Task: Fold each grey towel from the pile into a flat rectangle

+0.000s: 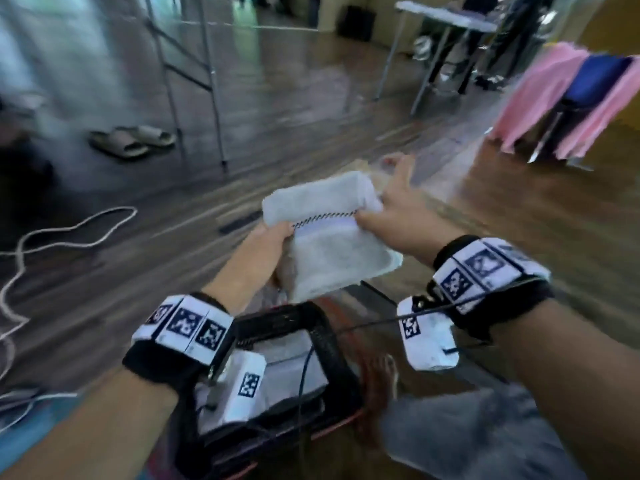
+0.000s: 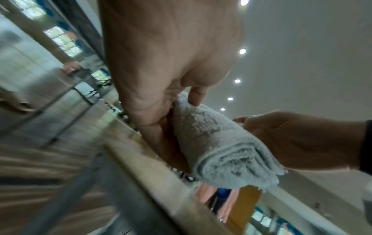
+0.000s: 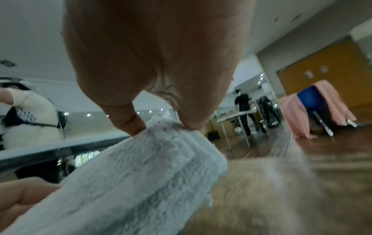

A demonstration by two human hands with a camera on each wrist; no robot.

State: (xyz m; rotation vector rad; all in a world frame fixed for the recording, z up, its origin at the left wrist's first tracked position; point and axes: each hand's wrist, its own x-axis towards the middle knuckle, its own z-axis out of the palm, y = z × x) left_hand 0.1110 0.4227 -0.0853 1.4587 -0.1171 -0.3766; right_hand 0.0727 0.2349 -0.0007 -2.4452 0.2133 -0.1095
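Observation:
A folded grey towel with a dark stitched hem is held in the air between both hands. My left hand grips its left edge, with the fingers curled under the layers. My right hand pinches the right edge between thumb and a finger, and its other fingers are spread outward. In the right wrist view the stacked layers of the towel run down from that pinch. Below my wrists a black-rimmed basket holds pale folded cloth. All views are motion-blurred.
A wooden ledge lies just below the towel. A pair of sandals and a white cable lie on the floor at left, by metal table legs. Pink cloth drapes a blue chair at right. People stand at a far table.

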